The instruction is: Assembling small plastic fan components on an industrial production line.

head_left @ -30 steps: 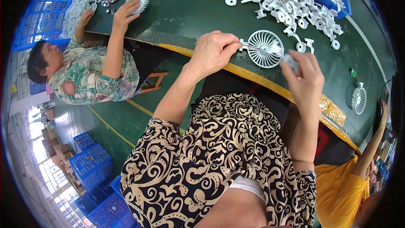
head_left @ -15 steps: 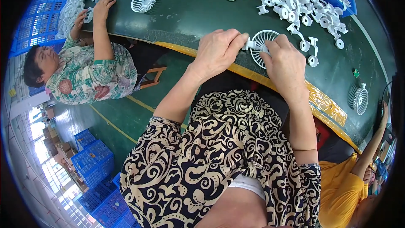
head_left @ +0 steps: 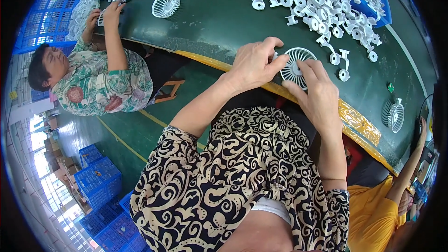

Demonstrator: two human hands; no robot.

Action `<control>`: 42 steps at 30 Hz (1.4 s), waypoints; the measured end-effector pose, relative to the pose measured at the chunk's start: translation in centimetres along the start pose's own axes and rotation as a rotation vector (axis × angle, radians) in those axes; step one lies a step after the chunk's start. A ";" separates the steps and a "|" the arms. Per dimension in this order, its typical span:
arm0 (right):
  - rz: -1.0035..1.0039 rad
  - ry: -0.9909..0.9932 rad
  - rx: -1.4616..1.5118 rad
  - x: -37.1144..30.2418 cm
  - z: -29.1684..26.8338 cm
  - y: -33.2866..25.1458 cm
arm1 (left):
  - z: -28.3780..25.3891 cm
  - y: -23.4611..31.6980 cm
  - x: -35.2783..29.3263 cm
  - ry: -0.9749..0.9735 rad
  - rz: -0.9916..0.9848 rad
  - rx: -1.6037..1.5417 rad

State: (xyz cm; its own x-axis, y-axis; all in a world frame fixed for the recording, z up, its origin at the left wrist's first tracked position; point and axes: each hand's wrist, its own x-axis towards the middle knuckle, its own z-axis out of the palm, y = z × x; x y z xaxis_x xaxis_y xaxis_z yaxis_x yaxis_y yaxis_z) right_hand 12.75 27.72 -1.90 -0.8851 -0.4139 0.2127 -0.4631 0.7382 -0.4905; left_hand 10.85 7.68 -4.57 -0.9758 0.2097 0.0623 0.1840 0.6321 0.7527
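A round white fan grille (head_left: pixel 290 71) with radial slats is held upright-facing near the front edge of the green table. My right hand (head_left: pixel 319 94) grips its right side, fingertips on the hub and thumb at the lower rim. At the grille's left side, my left hand (head_left: pixel 255 64) is closed around a small white plastic bracket (head_left: pixel 275 56), its thumb reaching to the rim. Most of that bracket is hidden by the fingers, so how it joins the grille cannot be made out.
Many white brackets (head_left: pixel 322 11) lie heaped at the far right by a blue bin (head_left: pixel 383 4). Other grilles with small green circuit boards rest at the far left (head_left: pixel 166 4) and right (head_left: pixel 396 115). Co-workers sit on both sides. Yellow tape (head_left: pixel 359 126) lines the table edge.
The left hand has turned and shifted slightly right and down, covering most of the bracket that showed before. The right fingers have moved onto the hub, and more of the grille's face shows.
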 end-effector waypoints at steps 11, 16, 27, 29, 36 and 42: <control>0.010 0.021 -0.065 0.1 1.0 1.2 | 1.1 0.3 0.2 0.039 0.021 -0.029; -0.010 0.005 -0.071 0.8 0.6 0.8 | 0.9 -0.1 0.2 0.078 0.073 -0.025; 0.221 -0.040 -0.103 -4.1 -4.1 3.7 | -7.0 -5.5 3.0 0.439 0.167 0.204; 0.352 -0.034 -0.106 -5.2 -6.1 5.2 | -10.3 -9.5 3.3 0.681 0.210 0.422; 0.689 0.186 -0.601 -10.8 -12.1 16.5 | -20.1 -19.6 2.6 0.823 -0.155 0.830; 0.433 0.522 -0.202 -6.1 -9.2 12.8 | -16.4 -15.4 -0.1 0.328 -0.266 0.210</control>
State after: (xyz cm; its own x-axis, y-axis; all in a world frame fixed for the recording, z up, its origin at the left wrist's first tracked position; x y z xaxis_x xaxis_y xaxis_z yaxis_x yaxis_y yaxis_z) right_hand 11.85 44.61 -1.67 -0.8749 0.2108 0.4360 -0.0197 0.8841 -0.4669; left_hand 6.20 -14.29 -5.48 -0.9720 -0.2053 0.1145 -0.0904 0.7761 0.6241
